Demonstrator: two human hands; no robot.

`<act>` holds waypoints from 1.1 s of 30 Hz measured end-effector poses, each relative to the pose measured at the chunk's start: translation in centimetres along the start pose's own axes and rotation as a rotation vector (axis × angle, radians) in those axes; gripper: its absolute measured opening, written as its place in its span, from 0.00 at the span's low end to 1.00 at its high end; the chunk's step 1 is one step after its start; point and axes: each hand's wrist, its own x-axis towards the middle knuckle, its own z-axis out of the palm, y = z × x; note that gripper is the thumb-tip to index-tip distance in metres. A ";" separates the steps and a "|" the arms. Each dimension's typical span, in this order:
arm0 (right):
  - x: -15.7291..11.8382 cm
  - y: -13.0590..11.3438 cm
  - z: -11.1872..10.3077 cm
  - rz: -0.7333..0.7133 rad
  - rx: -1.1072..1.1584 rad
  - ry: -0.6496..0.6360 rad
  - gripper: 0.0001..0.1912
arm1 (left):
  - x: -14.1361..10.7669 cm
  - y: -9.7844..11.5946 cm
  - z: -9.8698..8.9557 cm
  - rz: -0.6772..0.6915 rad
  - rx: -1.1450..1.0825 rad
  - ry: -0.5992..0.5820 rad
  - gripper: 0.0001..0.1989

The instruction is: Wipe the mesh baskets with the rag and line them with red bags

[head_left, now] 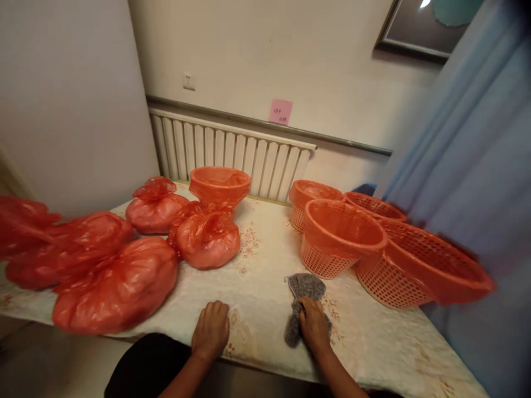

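Observation:
A crumpled grey cloth [307, 286] lies on the table in front of me, and the fingers of my right hand [314, 323] are closed around part of it. One end of the cloth sticks out beyond the knuckles, another hangs to the left of the fingers. Near the front edge, my left hand [211, 330] rests on the tablecloth with its fingers curled in and no object showing in it. A knotted red plastic bag [207, 237] sits ahead of that hand. Beyond the cloth stands an orange perforated basket [327, 257] lined with a red bag.
Several filled red bags [120, 290] cover the left of the floral-covered table [265, 331]. Another lined basket [219, 185] stands at the back, before the radiator [249, 157]. More baskets [394, 282] crowd the right side beside a blue curtain [464, 166]. A pink note [281, 111] is on the wall.

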 end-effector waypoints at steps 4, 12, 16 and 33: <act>-0.1 -1.6 0.3 -0.045 0.116 -0.055 0.19 | -0.2 0.0 0.2 -0.015 -0.003 0.003 0.10; 0.1 -5.5 1.7 -0.103 0.201 -0.079 0.19 | -0.4 -0.1 0.7 -0.046 -0.027 -0.024 0.11; -0.1 -5.6 2.7 -0.092 0.186 -0.046 0.18 | -0.1 -0.2 1.6 -0.075 -0.040 -0.050 0.13; 16.3 -9.9 -4.9 -0.224 0.077 -0.393 0.12 | 10.1 -4.7 3.4 -0.093 -0.284 -0.157 0.12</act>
